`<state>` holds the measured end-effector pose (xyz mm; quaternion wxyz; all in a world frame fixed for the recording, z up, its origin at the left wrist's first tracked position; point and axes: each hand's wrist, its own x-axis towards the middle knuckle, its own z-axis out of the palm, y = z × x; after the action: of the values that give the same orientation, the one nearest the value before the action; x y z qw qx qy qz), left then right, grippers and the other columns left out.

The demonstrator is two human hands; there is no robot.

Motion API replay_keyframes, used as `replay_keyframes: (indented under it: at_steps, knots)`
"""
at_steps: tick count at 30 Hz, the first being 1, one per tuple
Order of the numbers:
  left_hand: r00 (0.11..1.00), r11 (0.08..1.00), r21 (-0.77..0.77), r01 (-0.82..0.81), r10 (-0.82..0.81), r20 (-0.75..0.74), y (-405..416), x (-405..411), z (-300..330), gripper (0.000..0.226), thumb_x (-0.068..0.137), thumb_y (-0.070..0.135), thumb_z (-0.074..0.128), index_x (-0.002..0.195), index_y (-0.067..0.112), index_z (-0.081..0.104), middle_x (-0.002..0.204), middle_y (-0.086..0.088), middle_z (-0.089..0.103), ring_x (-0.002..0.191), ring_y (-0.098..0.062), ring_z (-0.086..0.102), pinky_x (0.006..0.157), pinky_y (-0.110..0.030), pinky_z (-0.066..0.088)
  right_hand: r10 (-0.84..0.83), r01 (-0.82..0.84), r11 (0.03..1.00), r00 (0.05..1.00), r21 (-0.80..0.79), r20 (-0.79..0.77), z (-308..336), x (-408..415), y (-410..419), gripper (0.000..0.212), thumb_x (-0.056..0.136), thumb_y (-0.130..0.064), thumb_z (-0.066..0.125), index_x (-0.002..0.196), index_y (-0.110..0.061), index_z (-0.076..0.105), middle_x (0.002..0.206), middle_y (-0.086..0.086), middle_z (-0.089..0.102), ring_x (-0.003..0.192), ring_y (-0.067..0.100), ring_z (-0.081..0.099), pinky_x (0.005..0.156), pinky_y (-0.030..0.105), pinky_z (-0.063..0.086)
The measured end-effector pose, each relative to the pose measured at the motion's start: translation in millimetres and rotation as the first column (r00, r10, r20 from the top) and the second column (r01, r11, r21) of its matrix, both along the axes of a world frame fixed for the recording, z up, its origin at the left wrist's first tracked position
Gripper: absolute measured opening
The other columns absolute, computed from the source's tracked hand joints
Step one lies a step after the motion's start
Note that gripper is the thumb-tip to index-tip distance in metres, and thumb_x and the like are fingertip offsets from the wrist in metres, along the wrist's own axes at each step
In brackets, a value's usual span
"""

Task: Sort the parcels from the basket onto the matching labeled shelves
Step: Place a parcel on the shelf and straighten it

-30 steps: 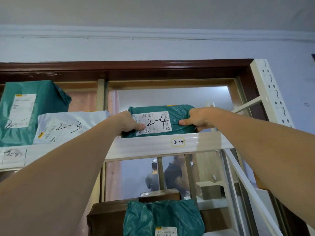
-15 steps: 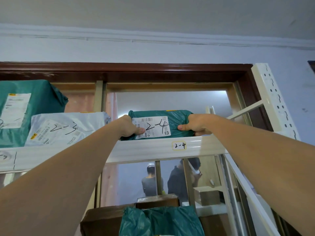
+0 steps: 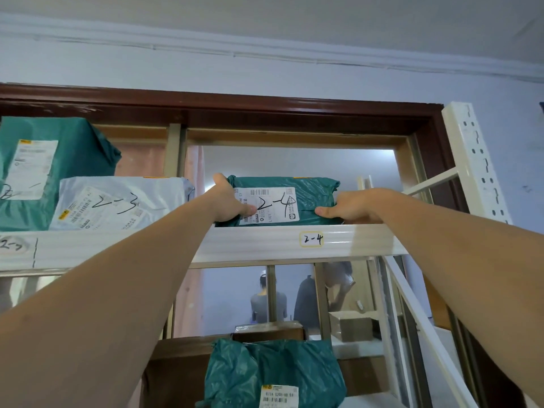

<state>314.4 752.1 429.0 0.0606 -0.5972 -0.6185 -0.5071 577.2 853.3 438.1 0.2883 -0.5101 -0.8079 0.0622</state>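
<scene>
The left hand (image 3: pixel 228 201) has shifted: its forefinger, earlier hidden behind the green parcel (image 3: pixel 282 201), now rises at the parcel's 10 o'clock corner. The view has tilted upward, so the shelf (image 3: pixel 265 242) sits lower in frame.

Three green parcels (image 3: pixel 284 201), one white parcel (image 3: pixel 117 204), two shelf labels (image 3: pixel 311 240), two hands (image 3: pixel 228 201).

My left hand (image 3: pixel 228 201): bare, no glove, ring or watch. My right hand (image 3: pixel 353 206): bare likewise, thumbnail short and unpainted. Both my forearms: uncovered along all their visible length, no sleeve, cuff, strap or marking showing anywhere up to the picture's lower edge.
</scene>
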Motion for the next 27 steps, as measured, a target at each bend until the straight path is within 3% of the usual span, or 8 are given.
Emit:
replay_keyframes:
  at_steps: [5,7,9,12,15,20,24,27]
  knots:
    - [0.996,0.999,-0.002,0.049,-0.049,0.069,-5.4,-0.9,1.5,0.082,0.073,0.028,0.093,0.129,0.008,0.036,0.113,-0.008,0.065,0.101,-0.025,0.067,0.090,-0.043,0.059,-0.192,0.174,0.977,0.969,0.119,0.155,-5.8,20.3,-19.9,0.067,0.092,-0.076,0.043,0.107,-0.012,0.059,0.119,0.006,0.061,0.105,0.026,0.061,0.099,0.042,0.048]
    - [0.993,0.998,0.008,0.062,-0.062,0.100,-9.1,1.3,0.5,0.080,0.073,0.027,0.093,0.125,0.009,0.036,0.110,-0.008,0.064,0.095,-0.023,0.067,0.083,-0.042,0.060,-0.223,0.198,0.969,0.957,0.144,0.184,-9.3,31.0,-27.7,0.065,0.094,-0.075,0.040,0.104,-0.013,0.060,0.117,0.003,0.057,0.106,0.025,0.058,0.102,0.041,0.046]
    - [0.989,0.997,0.020,0.075,-0.077,0.126,-13.0,4.4,-0.9,0.077,0.075,0.025,0.092,0.124,0.011,0.034,0.108,-0.008,0.063,0.094,-0.023,0.067,0.080,-0.039,0.060,-0.244,0.213,0.964,0.947,0.160,0.208,-13.5,39.1,-36.4,0.074,0.095,-0.073,0.037,0.122,-0.008,0.060,0.123,0.006,0.056,0.112,0.027,0.057,0.104,0.042,0.044]
    - [0.985,0.997,0.034,0.076,-0.080,0.154,-18.5,8.9,-2.1,0.073,0.078,0.024,0.089,0.123,0.011,0.034,0.106,-0.007,0.061,0.089,-0.021,0.065,0.073,-0.036,0.057,-0.246,0.211,0.960,0.950,0.184,0.193,-21.4,44.1,-44.3,0.083,0.096,-0.073,0.033,0.142,-0.007,0.052,0.149,0.011,0.050,0.130,0.031,0.051,0.111,0.044,0.039]
    - [0.985,0.998,0.048,0.051,-0.058,0.160,-24.6,17.2,-3.0,0.063,0.085,0.023,0.083,0.121,0.013,0.032,0.103,-0.006,0.058,0.078,-0.015,0.059,0.062,-0.032,0.050,-0.206,0.173,0.963,0.967,0.208,0.149,-31.7,44.6,-53.8,0.085,0.098,-0.072,0.029,0.151,-0.008,0.044,0.159,0.013,0.039,0.142,0.034,0.040,0.114,0.043,0.032]
    - [0.996,0.997,0.081,-0.002,-0.005,0.092,-43.0,24.3,-4.5,0.078,0.089,0.025,0.079,0.144,0.004,0.029,0.127,-0.015,0.054,0.103,-0.025,0.053,0.082,-0.037,0.047,-0.216,0.175,0.964,0.954,0.198,0.209,-36.8,42.4,-71.0,0.088,0.097,-0.075,0.023,0.141,-0.005,0.055,0.153,0.016,0.046,0.138,0.033,0.044,0.111,0.040,0.034]
    - [0.998,1.000,0.008,-0.016,0.015,0.064,-59.0,22.8,-10.9,0.063,0.091,0.026,0.076,0.132,0.005,0.033,0.118,-0.012,0.053,0.105,-0.027,0.055,0.084,-0.037,0.050,-0.215,0.168,0.963,0.951,0.212,0.223,-39.6,40.1,-81.5,0.095,0.093,-0.080,0.020,0.142,-0.006,0.055,0.151,0.016,0.048,0.137,0.034,0.045,0.113,0.041,0.035]
    - [0.997,0.998,-0.025,-0.053,0.052,-0.048,-73.8,19.0,-19.8,0.046,0.093,0.032,0.074,0.115,0.008,0.041,0.113,-0.010,0.060,0.103,-0.029,0.060,0.083,-0.038,0.050,-0.215,0.157,0.961,0.941,0.227,0.262,-41.5,36.3,-91.1,0.098,0.092,-0.081,0.018,0.147,-0.007,0.049,0.155,0.015,0.044,0.140,0.033,0.042,0.114,0.040,0.034]
